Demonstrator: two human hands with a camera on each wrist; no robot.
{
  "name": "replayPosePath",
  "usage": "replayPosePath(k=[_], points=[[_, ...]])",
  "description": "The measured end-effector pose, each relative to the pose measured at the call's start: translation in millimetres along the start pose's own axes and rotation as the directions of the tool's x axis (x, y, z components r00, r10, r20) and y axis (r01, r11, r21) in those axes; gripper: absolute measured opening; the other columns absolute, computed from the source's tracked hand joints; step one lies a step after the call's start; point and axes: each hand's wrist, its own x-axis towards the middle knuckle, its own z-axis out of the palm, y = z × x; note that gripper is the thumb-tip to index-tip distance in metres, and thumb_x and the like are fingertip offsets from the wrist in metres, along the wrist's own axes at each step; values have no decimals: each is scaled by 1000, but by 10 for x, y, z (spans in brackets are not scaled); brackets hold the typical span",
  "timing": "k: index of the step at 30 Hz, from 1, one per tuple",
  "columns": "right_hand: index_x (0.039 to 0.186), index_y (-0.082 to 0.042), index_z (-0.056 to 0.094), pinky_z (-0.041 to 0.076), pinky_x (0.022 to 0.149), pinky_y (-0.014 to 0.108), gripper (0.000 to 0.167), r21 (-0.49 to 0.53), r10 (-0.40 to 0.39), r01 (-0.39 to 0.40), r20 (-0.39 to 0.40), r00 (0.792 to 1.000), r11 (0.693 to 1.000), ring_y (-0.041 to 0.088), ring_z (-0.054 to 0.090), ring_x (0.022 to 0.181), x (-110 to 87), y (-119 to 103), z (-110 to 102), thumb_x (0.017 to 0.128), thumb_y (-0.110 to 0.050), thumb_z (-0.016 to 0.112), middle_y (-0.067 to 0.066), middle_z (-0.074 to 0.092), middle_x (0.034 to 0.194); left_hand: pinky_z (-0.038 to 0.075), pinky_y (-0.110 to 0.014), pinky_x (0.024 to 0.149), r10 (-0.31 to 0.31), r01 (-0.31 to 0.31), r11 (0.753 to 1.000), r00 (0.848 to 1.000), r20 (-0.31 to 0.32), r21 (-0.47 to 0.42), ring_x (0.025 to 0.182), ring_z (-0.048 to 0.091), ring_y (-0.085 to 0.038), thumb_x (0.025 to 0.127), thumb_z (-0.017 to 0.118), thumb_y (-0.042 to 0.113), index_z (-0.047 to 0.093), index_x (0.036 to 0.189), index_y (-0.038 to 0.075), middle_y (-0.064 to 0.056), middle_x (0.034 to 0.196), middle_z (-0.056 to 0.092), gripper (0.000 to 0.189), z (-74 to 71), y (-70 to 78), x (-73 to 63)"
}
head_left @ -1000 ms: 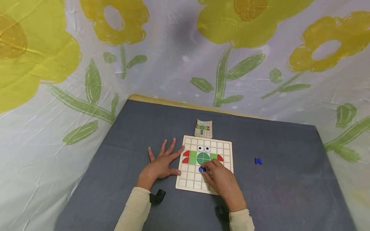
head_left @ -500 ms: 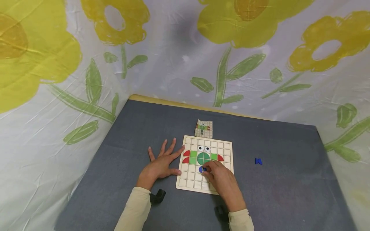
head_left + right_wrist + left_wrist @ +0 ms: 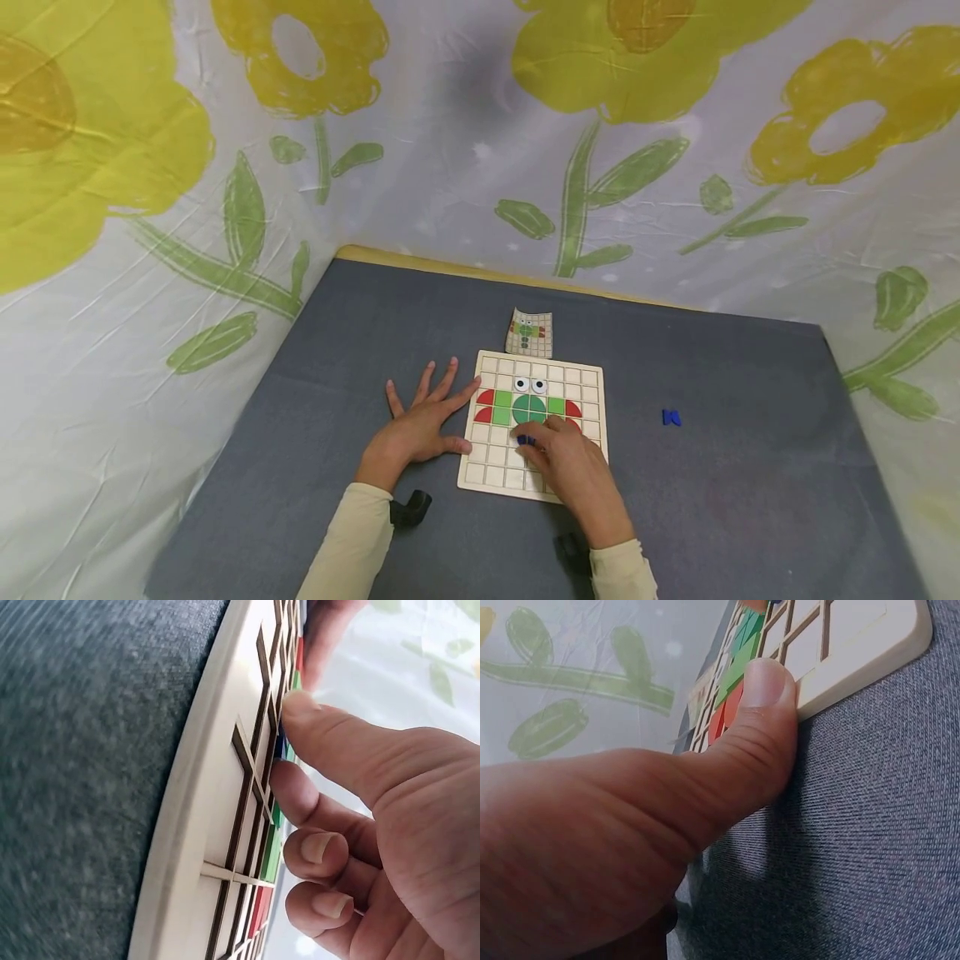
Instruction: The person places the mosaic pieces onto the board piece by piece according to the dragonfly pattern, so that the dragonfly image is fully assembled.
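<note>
A square wooden grid board (image 3: 495, 475) lies on the table with coloured tiles in its cells. Two googly-eye tiles (image 3: 530, 385) sit above a green circle of quarter tiles (image 3: 528, 408), flanked by light green squares (image 3: 502, 407) and red quarter tiles (image 3: 484, 406). My left hand (image 3: 416, 429) lies spread at the board's left edge, its thumb (image 3: 769, 694) and index finger touching the rim. My right hand (image 3: 573, 458) reaches over the board; its thumb and index finger pinch small blue quarter tiles (image 3: 522, 439) just below the green circle. The fingers partly hide these tiles.
A small pattern card (image 3: 528, 335) with a similar design rests behind the board, its left side curled up. Two loose blue tiles (image 3: 671, 417) lie to the right on the dark table cloth (image 3: 735, 483). A flower-printed curtain (image 3: 465, 167) surrounds the table.
The right thumb and index finger have shifted slightly left across the blue tiles, covering more of them. The left hand has stayed at the board's edge.
</note>
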Motion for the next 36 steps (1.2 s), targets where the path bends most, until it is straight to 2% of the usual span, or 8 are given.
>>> replayPosePath(k=[5, 13, 20, 28, 36], points=[[109, -32, 82, 54, 61, 29, 19, -32, -2, 2, -13, 1000, 999, 10, 63, 79, 3, -3, 24, 91, -29, 86, -9, 66, 94, -15, -85, 111, 1, -1, 1000, 1000, 6, 2, 163, -13, -37, 84, 84, 50, 24, 169, 41, -1, 179, -2, 104, -14, 7, 3], [110, -32, 81, 53, 61, 28, 19, -29, 4, -4, -21, 1000, 1000, 8, 62, 76, -12, 2, 22, 91, -30, 86, -10, 66, 94, -16, -86, 111, 5, -5, 1000, 1000, 4, -11, 163, -13, -38, 83, 85, 49, 26, 169, 40, -2, 179, -1, 104, -11, 7, -15], [116, -27, 80, 49, 59, 26, 21, 51, 55, -54, -33, 998, 997, 3, 56, 69, -38, 89, -96, 95, -27, 83, -12, 66, 91, -17, -85, 111, 0, 0, 1000, 1000, -8, -22, 163, -13, -37, 83, 85, 48, 25, 169, 41, -1, 179, -1, 104, -1, -11, -11], [119, -17, 77, 40, 53, 28, 22, 67, 158, -152, -108, 981, 986, 9, 49, 63, -118, 435, -284, 98, -22, 80, -7, 63, 89, -17, -84, 111, -5, 5, 1000, 1000, -12, -18, 163, -13, -37, 82, 85, 49, 26, 168, 41, -1, 179, -2, 105, 6, -16, -7], [126, -8, 73, 45, 56, 34, 28, 29, 243, -242, -195, 950, 970, 15, 54, 66, -250, 846, -459, 100, -19, 77, 7, 68, 99, -19, -84, 111, 2, -2, 1000, 1000, -4, -26, 163, -14, -36, 82, 85, 51, 24, 168, 42, 1, 179, -3, 107, 16, -25, -7]])
